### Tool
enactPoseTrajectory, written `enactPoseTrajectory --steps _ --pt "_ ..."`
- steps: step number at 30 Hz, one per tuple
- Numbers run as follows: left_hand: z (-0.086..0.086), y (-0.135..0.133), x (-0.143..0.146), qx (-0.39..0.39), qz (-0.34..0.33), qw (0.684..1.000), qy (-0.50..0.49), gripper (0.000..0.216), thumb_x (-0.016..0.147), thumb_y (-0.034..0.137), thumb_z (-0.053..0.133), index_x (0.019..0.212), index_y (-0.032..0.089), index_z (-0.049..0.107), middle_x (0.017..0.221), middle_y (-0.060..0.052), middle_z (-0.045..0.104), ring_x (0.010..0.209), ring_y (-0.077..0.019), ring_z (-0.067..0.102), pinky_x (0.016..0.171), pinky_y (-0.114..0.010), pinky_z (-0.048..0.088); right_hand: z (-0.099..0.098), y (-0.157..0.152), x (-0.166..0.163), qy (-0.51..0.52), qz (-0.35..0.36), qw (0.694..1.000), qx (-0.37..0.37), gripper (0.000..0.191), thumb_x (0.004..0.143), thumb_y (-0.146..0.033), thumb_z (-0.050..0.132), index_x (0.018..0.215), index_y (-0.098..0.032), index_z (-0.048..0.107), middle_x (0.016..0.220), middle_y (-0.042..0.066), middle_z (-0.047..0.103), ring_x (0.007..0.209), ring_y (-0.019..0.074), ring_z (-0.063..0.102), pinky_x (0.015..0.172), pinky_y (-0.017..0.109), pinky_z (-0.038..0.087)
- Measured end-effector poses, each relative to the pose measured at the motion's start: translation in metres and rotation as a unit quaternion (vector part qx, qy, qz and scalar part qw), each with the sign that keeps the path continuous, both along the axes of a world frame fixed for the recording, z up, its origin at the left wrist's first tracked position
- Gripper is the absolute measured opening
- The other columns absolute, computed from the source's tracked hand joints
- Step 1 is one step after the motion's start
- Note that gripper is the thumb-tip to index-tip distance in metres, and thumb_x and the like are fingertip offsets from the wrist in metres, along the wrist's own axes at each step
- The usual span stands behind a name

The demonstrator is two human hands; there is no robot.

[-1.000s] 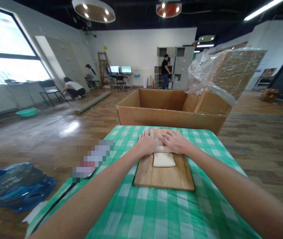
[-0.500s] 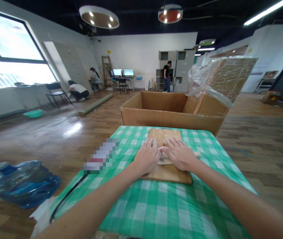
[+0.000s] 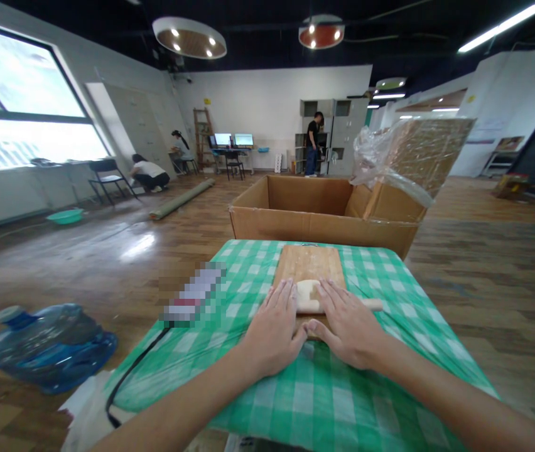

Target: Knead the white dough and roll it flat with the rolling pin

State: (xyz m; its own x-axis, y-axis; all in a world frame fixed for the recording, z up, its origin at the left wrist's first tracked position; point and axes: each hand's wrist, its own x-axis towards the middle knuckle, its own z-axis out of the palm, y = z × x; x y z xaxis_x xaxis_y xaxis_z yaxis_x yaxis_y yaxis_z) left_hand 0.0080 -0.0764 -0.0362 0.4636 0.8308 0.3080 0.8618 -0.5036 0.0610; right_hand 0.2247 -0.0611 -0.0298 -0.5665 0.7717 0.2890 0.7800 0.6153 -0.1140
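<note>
While both our palms lie flat on the rolling pin [image 3: 338, 306], we keep the pressure even: the left hand [image 3: 272, 331] and the right hand [image 3: 350, 326] rest side by side, thumbs touching, fingers [image 3: 282, 300] stretched out and slightly apart, pressing down and gripping nothing. The pin lies crosswise on the near half of the wooden cutting board [image 3: 308, 265], its right end sticking out past the board's edge, and the pale dough [image 3: 306, 290] shows just beyond it, between our fingertips. To roll well here, we judge, the weight should sit over the heels of the hands, equal on both sides so the sheet stays level, with the pin square to the board and not running off its near edge.

The board sits on a worktop under a green-and-white checked cloth [image 3: 390, 295]; a dark cable [image 3: 129, 380] trails off its left side. Right behind the worktop stands an open cardboard box [image 3: 296, 223] with plastic wrap [image 3: 380, 166] bunched at its right. On the wooden floor to the left lies a blue water jug [image 3: 46, 348]. Far off, one person crouches by a chair and another stands at the shelving
</note>
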Motion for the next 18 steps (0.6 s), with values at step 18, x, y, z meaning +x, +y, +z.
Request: enactPoseTrajectory --steps 18 --pt "0.002 -0.013 0.0 -0.032 0.003 0.999 -0.002 0.075 0.096 0.046 0.042 0.156 0.005 0.023 0.164 -0.021 0.023 0.154 -0.0321 0.015 0.124 -0.05 0.02 0.003 -0.012 0.01 0.023 0.044 0.998 -0.035 0.079 0.1 -0.064 0.032 0.158 -0.01 0.031 0.162 0.016 0.03 0.15 0.032 0.027 0.121 0.051 0.026"
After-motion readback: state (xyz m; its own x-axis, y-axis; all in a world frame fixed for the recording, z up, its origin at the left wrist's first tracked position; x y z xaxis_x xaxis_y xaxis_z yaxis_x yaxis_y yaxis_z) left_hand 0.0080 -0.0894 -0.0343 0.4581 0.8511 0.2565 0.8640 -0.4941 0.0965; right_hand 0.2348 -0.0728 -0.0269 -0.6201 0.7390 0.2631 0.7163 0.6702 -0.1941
